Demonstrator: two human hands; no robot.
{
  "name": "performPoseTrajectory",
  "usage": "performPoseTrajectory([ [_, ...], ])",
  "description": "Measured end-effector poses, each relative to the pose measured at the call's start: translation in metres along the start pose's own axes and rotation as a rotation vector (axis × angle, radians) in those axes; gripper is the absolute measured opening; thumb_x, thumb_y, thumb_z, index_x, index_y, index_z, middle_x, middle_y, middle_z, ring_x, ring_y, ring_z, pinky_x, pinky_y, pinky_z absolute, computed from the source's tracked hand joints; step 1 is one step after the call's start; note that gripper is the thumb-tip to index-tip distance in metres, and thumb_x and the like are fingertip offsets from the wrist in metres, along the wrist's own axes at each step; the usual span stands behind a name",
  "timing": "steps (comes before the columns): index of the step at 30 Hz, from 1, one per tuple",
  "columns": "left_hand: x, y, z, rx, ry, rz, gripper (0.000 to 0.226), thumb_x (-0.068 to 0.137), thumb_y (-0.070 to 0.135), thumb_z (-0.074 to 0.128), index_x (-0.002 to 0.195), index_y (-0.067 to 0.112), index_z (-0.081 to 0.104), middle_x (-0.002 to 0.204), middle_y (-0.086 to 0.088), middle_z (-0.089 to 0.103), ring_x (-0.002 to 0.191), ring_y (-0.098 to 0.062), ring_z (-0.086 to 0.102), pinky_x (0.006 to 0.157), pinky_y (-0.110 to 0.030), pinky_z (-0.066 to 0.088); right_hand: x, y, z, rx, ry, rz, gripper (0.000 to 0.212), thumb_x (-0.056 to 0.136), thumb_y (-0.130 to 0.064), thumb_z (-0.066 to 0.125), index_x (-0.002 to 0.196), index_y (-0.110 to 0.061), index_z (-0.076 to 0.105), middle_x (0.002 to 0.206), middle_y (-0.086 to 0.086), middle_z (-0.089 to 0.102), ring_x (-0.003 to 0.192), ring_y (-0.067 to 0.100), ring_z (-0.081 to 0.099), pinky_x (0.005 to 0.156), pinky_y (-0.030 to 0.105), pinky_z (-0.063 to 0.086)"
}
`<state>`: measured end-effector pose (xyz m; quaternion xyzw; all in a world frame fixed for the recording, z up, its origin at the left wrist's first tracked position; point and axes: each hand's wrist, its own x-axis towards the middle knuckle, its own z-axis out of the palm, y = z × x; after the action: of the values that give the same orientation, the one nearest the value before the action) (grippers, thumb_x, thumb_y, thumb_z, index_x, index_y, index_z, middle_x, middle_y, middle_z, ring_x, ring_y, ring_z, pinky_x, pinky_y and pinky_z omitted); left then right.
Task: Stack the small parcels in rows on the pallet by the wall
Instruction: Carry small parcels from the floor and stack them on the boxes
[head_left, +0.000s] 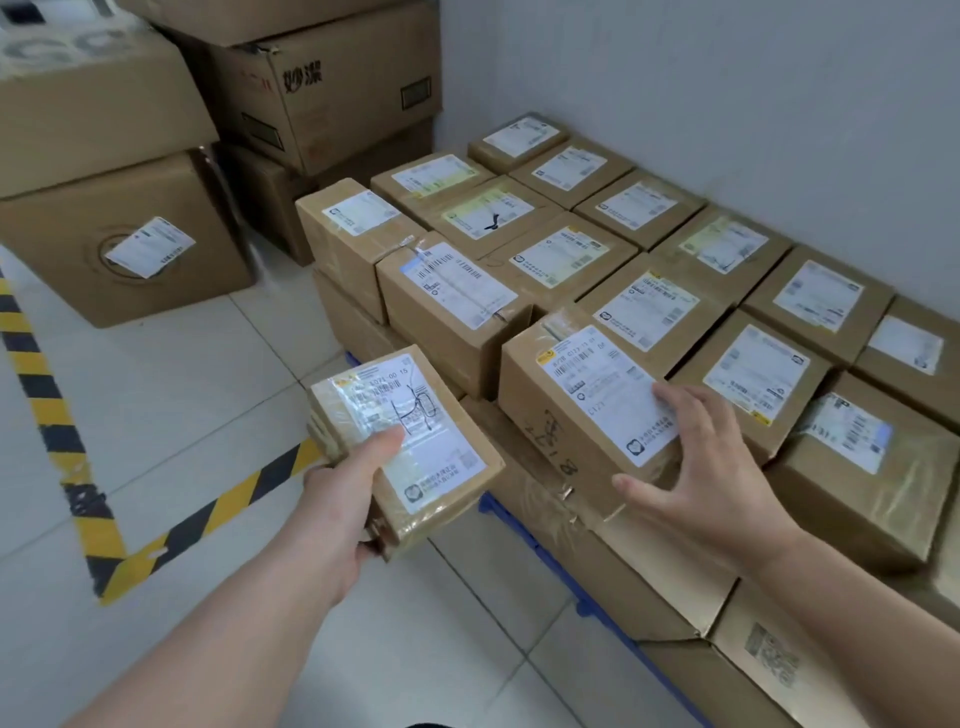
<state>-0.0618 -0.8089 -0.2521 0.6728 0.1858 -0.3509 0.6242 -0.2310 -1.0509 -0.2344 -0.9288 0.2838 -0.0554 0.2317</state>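
My left hand (345, 493) grips a small brown parcel (415, 457) with a white label, held in the air over the floor just left of the blue pallet (524, 530). My right hand (711, 467) rests with spread fingers on the near corner of a labelled parcel (576, 395) in the front row. Several small taped parcels (571, 254) lie in rows on a lower layer of boxes on the pallet, along the white wall (727, 93).
Large cardboard boxes (124, 249) are piled at the back left, some two or three high (322, 98). Yellow-and-black hazard tape (57, 415) marks the tiled floor to the left. Bigger flat cartons (649, 587) form the pallet's bottom layer at the front.
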Motion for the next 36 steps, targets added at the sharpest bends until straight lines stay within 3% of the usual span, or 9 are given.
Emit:
performPoseTrajectory([
  [5,-0.008,-0.015,0.014,0.059,-0.025,-0.020,0.058,0.081,0.046,0.073,0.130,0.022,0.051,0.106,-0.007,0.073,0.093,-0.028,0.070,0.078,-0.048,0.058,0.015,0.012,0.013,0.009,-0.080,0.014,0.098,0.077,-0.051,0.072,0.154,-0.020,0.021,0.152,-0.002,0.021,0.141,0.016,0.021,0.117,0.033,0.025],
  [9,-0.014,-0.023,0.033,0.078,-0.058,-0.048,0.055,0.083,0.045,0.071,0.129,0.022,0.052,0.106,-0.004,0.073,0.094,-0.025,0.069,0.074,-0.040,0.057,0.023,0.019,0.013,-0.056,-0.142,0.023,0.096,0.082,-0.059,0.062,0.157,-0.025,0.012,0.161,0.000,0.013,0.145,0.021,0.013,0.121,0.041,0.018],
  [14,-0.022,-0.039,0.052,0.163,-0.099,-0.070,0.055,0.081,0.051,0.071,0.126,0.024,0.055,0.102,-0.001,0.074,0.099,-0.025,0.068,0.096,-0.046,0.048,0.023,0.023,0.008,-0.191,-0.202,0.009,0.097,0.084,-0.073,0.046,0.157,-0.032,-0.002,0.165,-0.003,-0.004,0.151,0.023,-0.001,0.122,0.044,0.003],
  [18,-0.039,-0.047,0.064,0.123,-0.161,-0.131,0.044,0.085,0.042,0.070,0.122,0.022,0.059,0.100,-0.004,0.076,0.095,-0.025,0.070,0.083,-0.039,0.055,0.019,0.025,0.002,-0.146,-0.205,0.003,0.101,0.074,-0.088,0.025,0.156,-0.037,-0.004,0.165,-0.006,-0.012,0.151,0.020,-0.011,0.120,0.048,-0.003],
  [22,-0.057,-0.065,0.069,0.161,-0.174,-0.168,0.050,0.083,0.044,0.071,0.124,0.020,0.057,0.101,-0.003,0.076,0.096,-0.023,0.070,0.089,-0.040,0.053,-0.013,0.022,-0.008,0.207,0.026,0.007,0.091,0.081,-0.082,0.030,0.156,-0.030,0.021,0.162,-0.003,0.021,0.150,0.018,0.013,0.120,0.042,0.016],
  [26,-0.084,-0.089,0.081,0.239,-0.212,-0.247,0.049,0.081,0.045,0.073,0.121,0.019,0.059,0.097,-0.003,0.076,0.093,-0.024,0.070,0.088,-0.042,0.054,-0.060,0.025,-0.015,0.484,-0.082,0.114,0.066,0.075,-0.066,0.046,0.136,-0.041,0.048,0.127,-0.024,0.053,0.120,-0.006,0.048,0.106,0.028,0.040],
  [29,-0.108,-0.105,0.101,0.264,-0.294,-0.342,0.041,0.084,0.042,0.072,0.116,0.018,0.063,0.094,-0.005,0.077,0.090,-0.026,0.071,0.081,-0.045,0.058,-0.086,0.042,-0.016,0.417,-0.192,0.221,0.059,0.083,-0.058,0.058,0.136,-0.032,0.052,0.116,-0.018,0.062,0.108,0.003,0.060,0.098,0.034,0.049],
  [32,-0.120,-0.120,0.129,0.244,-0.379,-0.395,0.038,0.088,0.041,0.069,0.117,0.018,0.063,0.096,-0.008,0.076,0.092,-0.028,0.072,0.082,-0.050,0.059,-0.104,0.060,-0.023,0.347,-0.296,0.294,0.033,0.092,-0.042,0.063,0.123,-0.035,0.055,0.103,-0.014,0.067,0.091,0.006,0.067,0.085,0.035,0.056],
  [36,-0.122,-0.124,0.168,0.186,-0.409,-0.378,0.029,0.093,0.037,0.065,0.118,0.024,0.061,0.106,-0.005,0.074,0.097,-0.025,0.070,0.070,-0.041,0.058,-0.098,0.077,-0.032,0.143,-0.233,0.308,0.029,0.095,-0.040,0.056,0.123,-0.031,0.058,0.106,-0.007,0.067,0.091,0.011,0.065,0.082,0.037,0.055],
])
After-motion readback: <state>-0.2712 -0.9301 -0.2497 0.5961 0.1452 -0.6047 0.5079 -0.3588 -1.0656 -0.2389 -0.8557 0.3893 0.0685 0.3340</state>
